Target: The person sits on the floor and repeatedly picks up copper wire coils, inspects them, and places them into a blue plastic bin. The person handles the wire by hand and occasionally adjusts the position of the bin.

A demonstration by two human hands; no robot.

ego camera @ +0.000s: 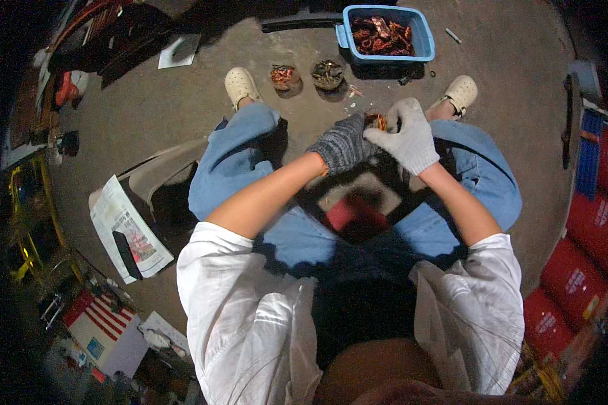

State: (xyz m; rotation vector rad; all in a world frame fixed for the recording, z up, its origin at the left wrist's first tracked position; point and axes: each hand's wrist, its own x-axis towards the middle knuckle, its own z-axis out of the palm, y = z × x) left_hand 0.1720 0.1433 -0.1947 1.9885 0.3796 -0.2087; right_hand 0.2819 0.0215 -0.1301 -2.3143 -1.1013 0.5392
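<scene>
My left hand [345, 144], in a grey striped knit glove, and my right hand [408, 134], in a white knit glove, meet between my knees. Both grip a small bundle of copper wire [377, 121], whose orange strands show between the gloves; its lower part is hidden by the fingers. Beyond the hands stands a blue plastic tub [341, 36] holding reddish copper wire scrap [382, 35]. Left of the tub are two small round containers on the floor, one with copper pieces [283, 75], the other with darker metal scraps [328, 72]. Beneath my forearms is a blurred dark red object [357, 215].
A white stick [453, 35] lies right of the tub. Small pale scraps [354, 91] are on the floor near my hands. Red packages [577, 283] line the right side. At left lies a printed sheet [116, 223] with a black object on it; a dark bar [301, 23] lies beyond.
</scene>
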